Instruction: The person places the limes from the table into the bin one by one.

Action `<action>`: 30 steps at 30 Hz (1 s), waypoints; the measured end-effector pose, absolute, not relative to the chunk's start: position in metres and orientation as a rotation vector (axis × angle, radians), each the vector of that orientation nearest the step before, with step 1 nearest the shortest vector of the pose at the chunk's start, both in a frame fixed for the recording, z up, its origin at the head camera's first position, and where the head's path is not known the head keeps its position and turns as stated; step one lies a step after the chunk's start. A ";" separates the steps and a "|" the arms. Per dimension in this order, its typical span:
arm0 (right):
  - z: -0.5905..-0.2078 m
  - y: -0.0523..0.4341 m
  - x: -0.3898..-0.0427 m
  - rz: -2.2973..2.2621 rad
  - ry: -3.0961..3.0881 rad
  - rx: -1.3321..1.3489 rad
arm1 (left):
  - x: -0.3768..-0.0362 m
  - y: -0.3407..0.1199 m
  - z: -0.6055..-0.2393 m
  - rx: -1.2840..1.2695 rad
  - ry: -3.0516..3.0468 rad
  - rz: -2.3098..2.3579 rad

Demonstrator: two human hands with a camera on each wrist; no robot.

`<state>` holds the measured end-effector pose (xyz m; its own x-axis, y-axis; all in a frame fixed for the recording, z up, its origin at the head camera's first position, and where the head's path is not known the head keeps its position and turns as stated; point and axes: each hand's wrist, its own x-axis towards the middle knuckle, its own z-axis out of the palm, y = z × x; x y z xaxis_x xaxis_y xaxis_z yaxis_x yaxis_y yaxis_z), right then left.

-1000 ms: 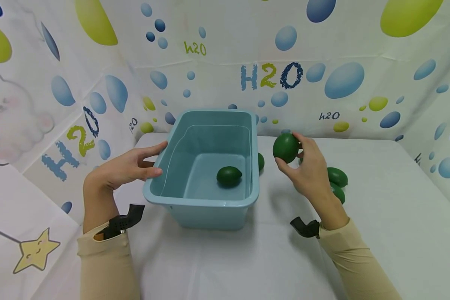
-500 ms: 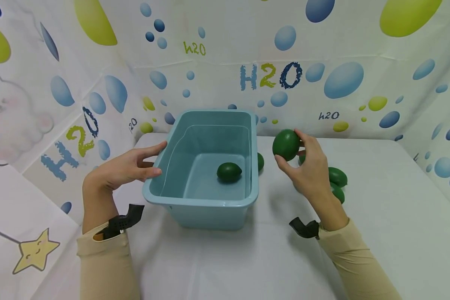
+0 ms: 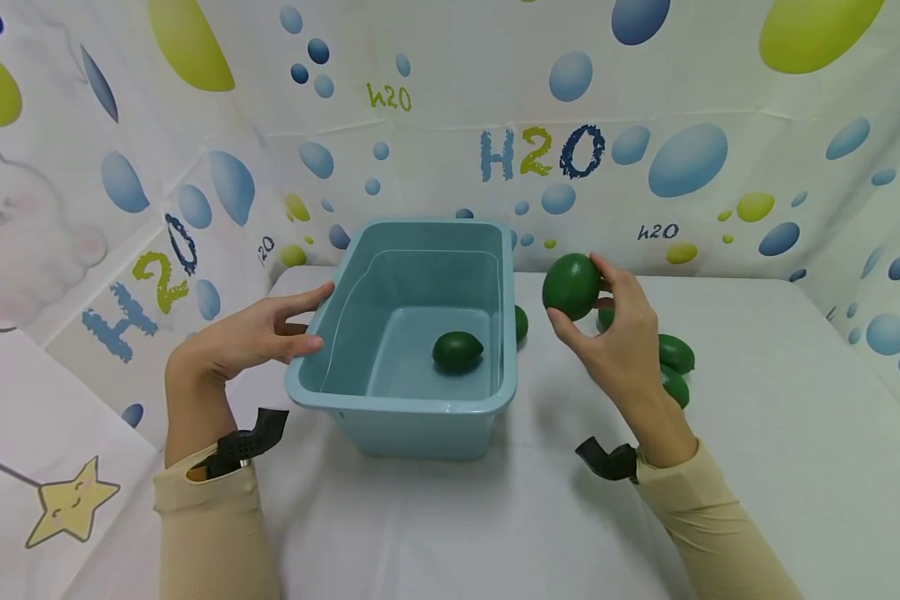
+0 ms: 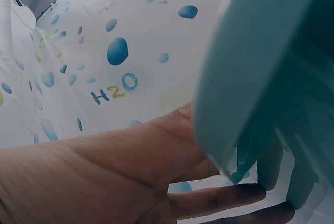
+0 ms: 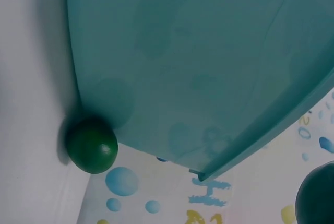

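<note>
Now | left hand (image 3: pixel 251 337) relaxed, touching bin (image 3: pixel 360 400) | right hand (image 3: pixel 618 342) gripping green ball (image 3: pixel 572 287)

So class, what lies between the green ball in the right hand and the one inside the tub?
The tub's right wall, in the head view.

green ball (image 3: pixel 572 287): dark, round, matte | held aloft, right of the blue tub (image 3: pixel 390 398) | gripped by right hand (image 3: pixel 615 337)

tub (image 3: pixel 390 400) top: open | right: limes (image 3: pixel 675 354) crowd table
</note>
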<state>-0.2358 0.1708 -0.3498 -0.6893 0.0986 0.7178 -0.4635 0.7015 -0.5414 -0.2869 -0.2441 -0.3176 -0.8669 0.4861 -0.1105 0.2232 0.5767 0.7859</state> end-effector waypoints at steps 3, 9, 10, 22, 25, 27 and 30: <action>-0.349 0.170 -0.234 0.960 -2.140 0.287 | -0.286 -0.244 -0.317 0.574 2.503 1.177; -0.347 0.169 -0.232 0.979 -2.122 0.313 | -0.286 -0.244 -0.317 0.577 2.512 1.165; -0.346 0.168 -0.232 0.983 -2.117 0.318 | -0.286 -0.244 -0.317 0.579 2.512 1.167; -0.343 0.165 -0.226 1.006 -2.090 0.331 | -0.287 -0.245 -0.319 0.558 2.536 1.180; -0.341 0.164 -0.225 1.004 -2.077 0.345 | -0.287 -0.245 -0.319 0.558 2.539 1.181; -0.341 0.163 -0.224 1.007 -2.068 0.357 | -0.287 -0.245 -0.319 0.561 2.536 1.182; -0.340 0.162 -0.223 1.014 -2.054 0.382 | -0.287 -0.244 -0.319 0.553 2.542 1.182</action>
<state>-0.2226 0.1617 -0.3402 -0.6373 0.0747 0.7670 -0.5637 0.6335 -0.5301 -0.2868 -0.2442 -0.3194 -0.8864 0.4536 -0.0930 0.2212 0.5912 0.7756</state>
